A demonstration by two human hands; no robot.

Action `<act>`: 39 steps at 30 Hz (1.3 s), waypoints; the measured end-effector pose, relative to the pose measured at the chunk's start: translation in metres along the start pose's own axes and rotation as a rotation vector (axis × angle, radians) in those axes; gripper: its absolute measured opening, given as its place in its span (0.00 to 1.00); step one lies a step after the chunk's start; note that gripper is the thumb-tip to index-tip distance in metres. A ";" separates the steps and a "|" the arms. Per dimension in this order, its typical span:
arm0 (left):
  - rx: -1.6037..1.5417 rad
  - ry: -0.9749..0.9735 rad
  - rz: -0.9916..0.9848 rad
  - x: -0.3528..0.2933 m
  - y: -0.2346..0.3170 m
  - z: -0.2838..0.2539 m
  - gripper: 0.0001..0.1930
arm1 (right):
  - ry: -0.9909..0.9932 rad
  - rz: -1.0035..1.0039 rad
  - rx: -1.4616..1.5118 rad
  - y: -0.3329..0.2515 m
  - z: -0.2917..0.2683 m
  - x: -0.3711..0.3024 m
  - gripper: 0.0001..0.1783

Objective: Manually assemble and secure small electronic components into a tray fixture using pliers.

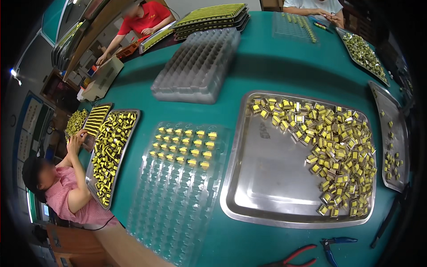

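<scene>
Neither of my hands is in the picture. On the green table, a clear plastic blister tray (162,213) lies in the middle. Its far rows hold small yellow transformers (180,149), while the nearer pockets hold nothing. To its right is a wide metal tray (273,178) with a heap of loose yellow parts (340,153), which look like the same kind of transformer, along its far and right sides. At the near edge lie red-handled pliers (296,258), partly cut off by the frame, and a blue-handled hand tool (331,249).
Stacked clear blister trays (195,66) stand behind. Filled trays (209,20) are piled farther back. A metal tray (126,164) of yellow-black parts is at left, another tray (393,142) at right. Co-workers sit at left (73,187), far left (149,18) and far right (311,6).
</scene>
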State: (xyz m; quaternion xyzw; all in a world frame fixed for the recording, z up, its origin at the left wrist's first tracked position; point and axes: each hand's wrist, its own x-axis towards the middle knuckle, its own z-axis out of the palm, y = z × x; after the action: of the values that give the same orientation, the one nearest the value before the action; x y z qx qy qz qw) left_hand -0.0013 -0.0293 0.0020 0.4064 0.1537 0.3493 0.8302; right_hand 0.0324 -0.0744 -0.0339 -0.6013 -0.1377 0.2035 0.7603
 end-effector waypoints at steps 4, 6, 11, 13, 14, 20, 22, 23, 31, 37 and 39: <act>0.029 -0.049 0.050 0.021 -0.001 0.005 0.15 | -0.100 0.048 0.095 -0.005 -0.004 0.016 0.12; 0.032 -0.082 0.069 0.023 -0.004 0.005 0.16 | -0.140 0.066 0.133 -0.008 -0.008 0.021 0.13; 0.040 -0.170 0.119 0.023 -0.012 0.004 0.18 | -0.238 0.104 0.228 -0.018 -0.020 0.030 0.15; 0.039 -0.207 0.143 0.020 -0.014 0.002 0.19 | -0.279 0.116 0.262 -0.022 -0.026 0.028 0.16; 0.036 -0.230 0.147 0.048 -0.001 0.006 0.19 | -0.291 0.122 0.278 -0.026 -0.029 0.027 0.17; 0.028 -0.339 0.184 0.005 0.000 -0.021 0.21 | -0.381 0.176 0.381 -0.057 -0.038 -0.012 0.20; 0.135 -0.441 0.247 -0.001 0.007 -0.020 0.24 | -0.413 0.246 0.330 -0.056 -0.052 -0.030 0.23; 0.177 -0.465 0.266 0.001 0.011 -0.017 0.25 | -0.454 0.249 0.254 -0.056 -0.059 -0.032 0.22; 0.607 -0.677 0.288 0.021 0.032 -0.029 0.24 | -0.338 0.062 0.026 -0.043 -0.052 -0.032 0.22; 0.978 -0.772 0.369 0.030 0.041 -0.024 0.36 | -0.319 0.007 0.127 -0.050 -0.032 -0.017 0.19; 1.010 -0.775 0.352 0.032 0.041 -0.019 0.38 | -0.297 0.080 0.196 -0.043 -0.036 -0.020 0.19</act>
State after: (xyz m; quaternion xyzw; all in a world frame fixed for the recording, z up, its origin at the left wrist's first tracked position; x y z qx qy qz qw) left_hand -0.0078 0.0213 0.0229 0.8613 -0.0799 0.1931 0.4631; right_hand 0.0377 -0.1231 -0.0006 -0.4926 -0.2041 0.3327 0.7778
